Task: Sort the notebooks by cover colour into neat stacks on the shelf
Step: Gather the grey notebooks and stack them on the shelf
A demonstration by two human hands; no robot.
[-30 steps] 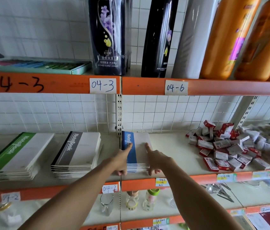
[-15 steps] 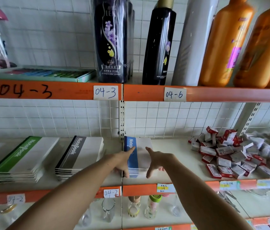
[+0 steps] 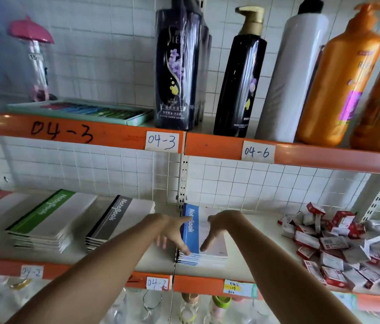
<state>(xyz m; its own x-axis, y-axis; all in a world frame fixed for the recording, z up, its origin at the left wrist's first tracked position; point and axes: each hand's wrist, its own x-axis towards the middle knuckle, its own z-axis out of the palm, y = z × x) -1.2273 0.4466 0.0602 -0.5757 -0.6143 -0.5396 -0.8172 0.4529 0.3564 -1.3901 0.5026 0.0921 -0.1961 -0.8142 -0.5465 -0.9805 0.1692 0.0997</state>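
Notebooks, blue stack point(image 3: 204, 235): on the orange-edged shelf point(image 3: 207, 284), white tiled wall behind. I see my left hand point(image 3: 172, 232) with fingers spread at its left edge, thumb at the near corner; my right hand point(image 3: 218, 226) open over the cover, gripping nothing. Left: grey stack point(image 3: 119, 223), green stack point(image 3: 48, 220). Right: heap of small red-and-white boxes point(image 3: 338, 249)

White square-tiled wall point(image 3: 105, 73) behind, orange-edged upper shelf point(image 3: 301, 157) with handwritten paper labels point(image 3: 162, 141), slotted metal upright point(image 3: 183, 181) between two bays, pale lower shelf point(image 3: 254, 220) with orange front lip, soft daylight glare on the tiles
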